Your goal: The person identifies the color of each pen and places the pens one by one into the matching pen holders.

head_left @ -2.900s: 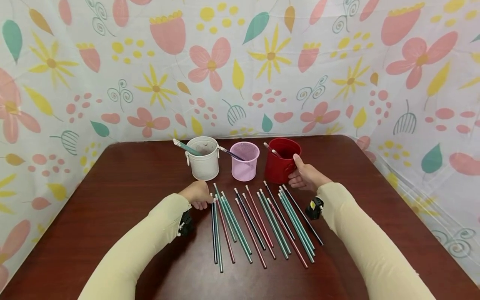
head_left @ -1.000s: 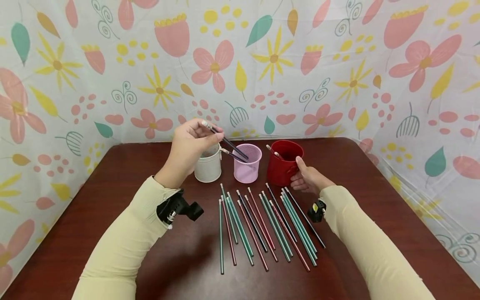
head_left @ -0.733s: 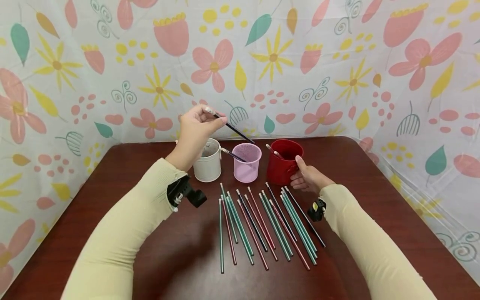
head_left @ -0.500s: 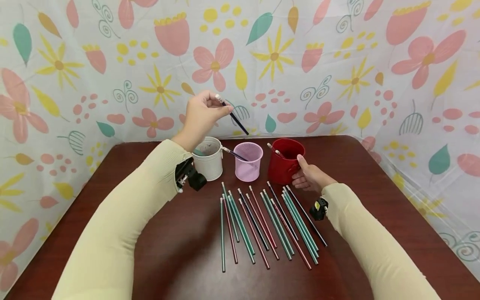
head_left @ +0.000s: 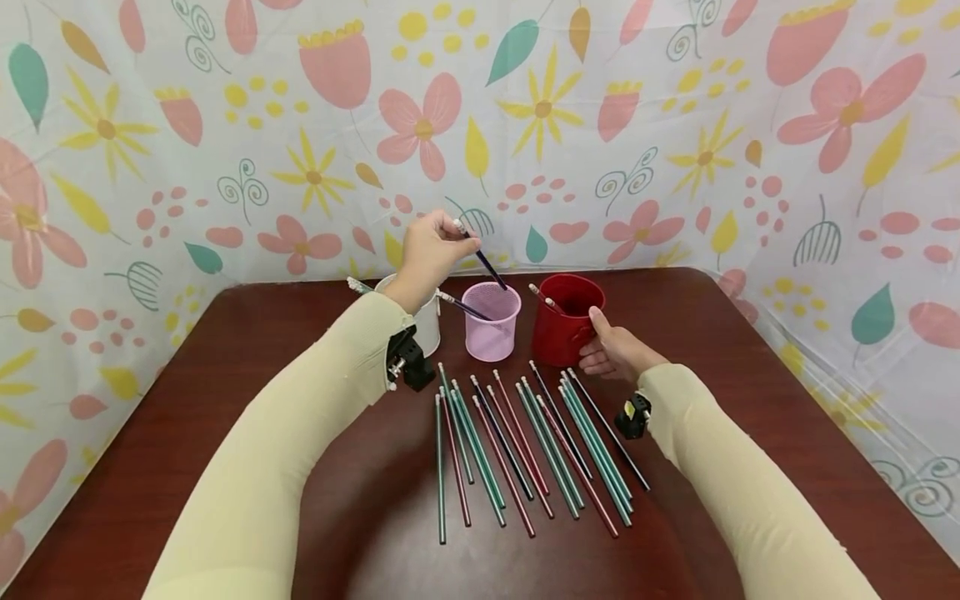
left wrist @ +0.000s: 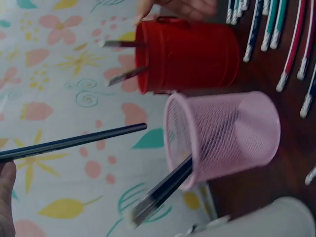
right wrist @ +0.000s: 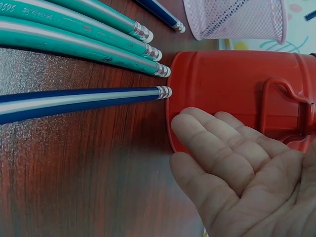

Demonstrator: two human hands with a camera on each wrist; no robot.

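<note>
Pinched near its eraser end, a dark navy pencil [head_left: 489, 268] slants down from my left hand [head_left: 431, 254]. Its lower end is just above the pink mesh cup [head_left: 491, 337]; the left wrist view shows that end [left wrist: 133, 128] outside the cup's mouth. Another navy pencil [left wrist: 170, 185] leans inside the mesh cup. My right hand [head_left: 618, 348] is at the right side of the red bucket [head_left: 557, 340], thumb by the rim. In the right wrist view, its relaxed fingers [right wrist: 217, 148] lie against the bucket's side below the handle. Two red pencils [left wrist: 123, 44] stick out of that bucket.
A white bucket [head_left: 429, 329], partly hidden behind my left wrist, has green pencils [head_left: 358, 285] leaning out. Several green, red and navy pencils [head_left: 555, 450] lie fanned out on the dark wooden table [head_left: 360, 500] before the containers. A floral cloth [head_left: 480, 142] hangs behind.
My left hand has taken a navy pencil from the row's left end, raised it and carried it right toward the mesh cup, lowering it lately. The right hand stays at the red bucket.
</note>
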